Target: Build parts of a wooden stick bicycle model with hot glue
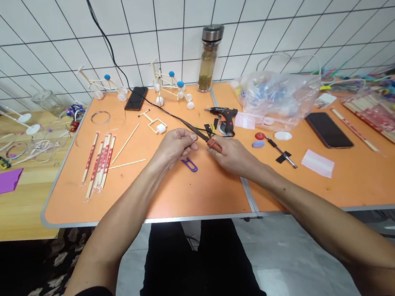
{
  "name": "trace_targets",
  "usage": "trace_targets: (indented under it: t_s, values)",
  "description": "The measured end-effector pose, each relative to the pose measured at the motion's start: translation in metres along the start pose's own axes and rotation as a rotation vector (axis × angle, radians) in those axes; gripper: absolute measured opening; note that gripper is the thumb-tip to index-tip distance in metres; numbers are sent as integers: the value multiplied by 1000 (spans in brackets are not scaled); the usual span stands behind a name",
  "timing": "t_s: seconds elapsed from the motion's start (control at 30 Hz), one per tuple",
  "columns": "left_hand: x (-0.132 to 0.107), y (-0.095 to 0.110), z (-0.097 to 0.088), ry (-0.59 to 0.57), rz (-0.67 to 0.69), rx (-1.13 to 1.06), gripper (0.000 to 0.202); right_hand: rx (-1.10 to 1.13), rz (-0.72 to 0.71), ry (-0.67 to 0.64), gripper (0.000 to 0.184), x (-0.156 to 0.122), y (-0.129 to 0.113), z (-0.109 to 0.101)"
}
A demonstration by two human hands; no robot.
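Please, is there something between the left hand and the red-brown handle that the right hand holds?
Only a thin black cable crosses the small gap between the left hand and the red-brown handle in the right hand. Nothing else stands there.

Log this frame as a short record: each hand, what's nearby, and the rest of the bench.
Right hand: grips tool handle, black cord attached
Left hand: raised beside it, fingers nearly meeting the right hand, hold unclear
Nearby: glue gun, purple clip
Rest: wrapped chopsticks, phone, stick models, orange table
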State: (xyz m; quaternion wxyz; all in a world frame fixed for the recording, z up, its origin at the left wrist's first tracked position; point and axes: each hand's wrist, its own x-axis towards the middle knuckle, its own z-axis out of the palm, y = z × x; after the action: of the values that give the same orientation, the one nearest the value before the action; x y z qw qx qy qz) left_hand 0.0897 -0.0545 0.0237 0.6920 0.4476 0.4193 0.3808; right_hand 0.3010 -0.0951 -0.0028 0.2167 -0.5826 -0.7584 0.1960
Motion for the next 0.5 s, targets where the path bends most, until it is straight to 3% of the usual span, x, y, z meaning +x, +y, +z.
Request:
trace_targets:
  t_s: [0.1, 0.2, 0.33, 0.5]
  values:
    - [1, 4, -8, -24, 37, 105, 25, -54, 90, -2, 25, -15, 3, -13]
    - [6, 13, -23, 77, 121, 133, 22, -101, 193, 15, 25, -31, 14, -25]
    - [15, 26, -45, 302, 238, 69, 17, -264, 188, -89, 33, -54, 34, -31]
    - [21, 29, -54, 369, 202, 73, 16, -473, 126, -148, 37, -72, 56, -31]
